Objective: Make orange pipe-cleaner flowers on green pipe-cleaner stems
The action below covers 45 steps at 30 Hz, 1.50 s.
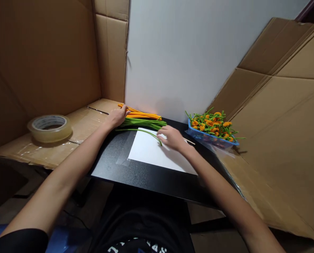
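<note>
Orange pipe cleaners [146,115] lie in a bundle at the back of the black table, with a green bundle [143,123] just in front. My left hand [117,116] is at the left end of the orange bundle, fingers bent round some orange stems. A single curved green stem [146,131] reaches across the top of a white sheet [151,153]. Over the sheet, my right hand [171,137] is beside that stem's right end, its fingers curled; whether they grip anything cannot be made out. A thin pale stick [190,141] shows beyond my right hand.
A blue basket [212,138] of orange and green pipe-cleaner flowers stands at the right back. On the cardboard at the left lies a large roll of clear tape [50,131]. Cardboard walls [51,56] rise on both sides, and the black table's front edge [146,189] is near my body.
</note>
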Each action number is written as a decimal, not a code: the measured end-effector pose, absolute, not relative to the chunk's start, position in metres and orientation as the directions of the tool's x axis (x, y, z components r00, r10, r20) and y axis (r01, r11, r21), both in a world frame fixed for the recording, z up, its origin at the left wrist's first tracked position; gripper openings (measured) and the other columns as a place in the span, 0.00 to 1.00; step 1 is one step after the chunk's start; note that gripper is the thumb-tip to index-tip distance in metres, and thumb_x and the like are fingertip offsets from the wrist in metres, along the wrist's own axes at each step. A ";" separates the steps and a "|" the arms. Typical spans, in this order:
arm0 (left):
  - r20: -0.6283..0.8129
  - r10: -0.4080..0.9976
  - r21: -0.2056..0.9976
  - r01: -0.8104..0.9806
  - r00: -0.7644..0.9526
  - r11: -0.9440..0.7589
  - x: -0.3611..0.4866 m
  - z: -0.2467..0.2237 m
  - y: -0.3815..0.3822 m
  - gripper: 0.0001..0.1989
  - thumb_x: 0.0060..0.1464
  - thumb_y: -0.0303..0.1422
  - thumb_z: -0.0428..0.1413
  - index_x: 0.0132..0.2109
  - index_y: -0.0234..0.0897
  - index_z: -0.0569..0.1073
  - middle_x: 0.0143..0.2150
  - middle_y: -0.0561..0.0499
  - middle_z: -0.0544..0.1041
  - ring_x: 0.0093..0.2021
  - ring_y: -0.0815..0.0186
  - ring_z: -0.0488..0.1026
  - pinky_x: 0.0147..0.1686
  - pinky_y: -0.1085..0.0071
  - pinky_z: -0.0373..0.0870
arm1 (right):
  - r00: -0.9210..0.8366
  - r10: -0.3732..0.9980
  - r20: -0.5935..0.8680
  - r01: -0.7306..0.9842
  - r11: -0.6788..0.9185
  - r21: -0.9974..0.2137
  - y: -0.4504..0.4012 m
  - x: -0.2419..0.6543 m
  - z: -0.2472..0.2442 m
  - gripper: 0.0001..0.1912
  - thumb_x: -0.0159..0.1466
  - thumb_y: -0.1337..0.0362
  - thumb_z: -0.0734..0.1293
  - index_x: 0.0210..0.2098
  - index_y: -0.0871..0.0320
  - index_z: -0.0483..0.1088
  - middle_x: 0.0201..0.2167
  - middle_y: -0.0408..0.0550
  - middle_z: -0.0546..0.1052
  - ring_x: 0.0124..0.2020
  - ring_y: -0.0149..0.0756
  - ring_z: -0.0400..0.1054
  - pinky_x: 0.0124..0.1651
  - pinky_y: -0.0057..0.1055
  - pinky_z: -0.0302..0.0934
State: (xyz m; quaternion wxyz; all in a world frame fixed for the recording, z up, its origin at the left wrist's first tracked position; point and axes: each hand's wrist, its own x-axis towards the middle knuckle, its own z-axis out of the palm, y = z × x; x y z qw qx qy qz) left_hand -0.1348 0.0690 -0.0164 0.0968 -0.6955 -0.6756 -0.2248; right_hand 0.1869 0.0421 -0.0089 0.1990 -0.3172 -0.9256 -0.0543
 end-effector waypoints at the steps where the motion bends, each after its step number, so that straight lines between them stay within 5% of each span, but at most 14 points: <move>1: 0.458 0.888 0.197 0.979 -0.044 -0.053 -0.135 -0.017 0.070 0.22 0.69 0.44 0.41 0.60 0.34 0.63 0.45 0.36 0.81 0.45 0.49 0.79 0.45 0.62 0.68 | -0.786 0.493 0.372 0.532 0.847 0.002 0.041 0.156 -0.011 0.07 0.66 0.64 0.67 0.38 0.56 0.78 0.38 0.52 0.79 0.41 0.42 0.70 0.40 0.35 0.61; 4: 0.497 0.863 0.238 0.971 -0.085 -0.041 -0.134 -0.020 0.072 0.23 0.69 0.44 0.43 0.61 0.33 0.61 0.44 0.36 0.81 0.44 0.49 0.80 0.43 0.62 0.69 | -0.850 0.370 0.375 0.419 0.906 0.055 0.045 0.070 -0.019 0.04 0.64 0.67 0.69 0.36 0.55 0.77 0.35 0.52 0.78 0.39 0.44 0.69 0.37 0.38 0.62; 10: 0.522 0.853 0.320 0.927 0.001 -0.197 -0.139 -0.025 0.078 0.15 0.68 0.39 0.46 0.55 0.35 0.66 0.48 0.38 0.80 0.47 0.56 0.79 0.44 0.66 0.70 | -0.842 0.375 0.388 0.458 0.877 0.145 0.054 0.003 -0.034 0.07 0.64 0.68 0.67 0.31 0.53 0.76 0.34 0.55 0.78 0.42 0.51 0.71 0.36 0.45 0.65; 15: 0.628 0.771 0.451 0.757 0.108 -0.473 -0.137 -0.029 0.084 0.14 0.65 0.40 0.52 0.49 0.34 0.71 0.46 0.42 0.80 0.45 0.61 0.77 0.47 0.67 0.71 | -0.813 0.340 0.473 0.422 0.903 0.078 0.041 0.054 -0.029 0.09 0.68 0.68 0.64 0.32 0.53 0.74 0.34 0.52 0.77 0.42 0.46 0.70 0.42 0.40 0.64; 21: 0.641 0.753 0.650 0.413 0.153 -0.637 -0.090 -0.020 0.071 0.18 0.54 0.45 0.62 0.44 0.35 0.77 0.43 0.45 0.82 0.43 0.60 0.78 0.47 0.64 0.73 | -0.669 0.447 0.594 0.592 0.803 0.063 0.042 0.166 -0.020 0.11 0.73 0.69 0.57 0.40 0.60 0.70 0.32 0.53 0.74 0.34 0.41 0.66 0.38 0.34 0.60; 28: 0.594 0.753 0.698 0.284 0.284 -0.658 -0.042 -0.015 0.045 0.17 0.54 0.45 0.63 0.41 0.34 0.79 0.40 0.45 0.82 0.39 0.62 0.78 0.40 0.67 0.73 | -0.618 0.415 0.667 0.649 0.748 0.136 0.042 0.206 -0.007 0.14 0.74 0.67 0.55 0.39 0.59 0.70 0.34 0.53 0.75 0.36 0.39 0.66 0.38 0.32 0.57; 45: 0.507 0.784 0.757 0.249 0.359 -0.604 -0.025 -0.019 0.034 0.20 0.60 0.48 0.58 0.43 0.32 0.77 0.33 0.48 0.79 0.29 0.69 0.73 0.30 0.73 0.71 | -0.579 0.440 0.687 0.604 0.797 -0.001 0.034 0.193 -0.004 0.08 0.72 0.68 0.60 0.39 0.60 0.70 0.35 0.51 0.76 0.35 0.36 0.68 0.38 0.29 0.56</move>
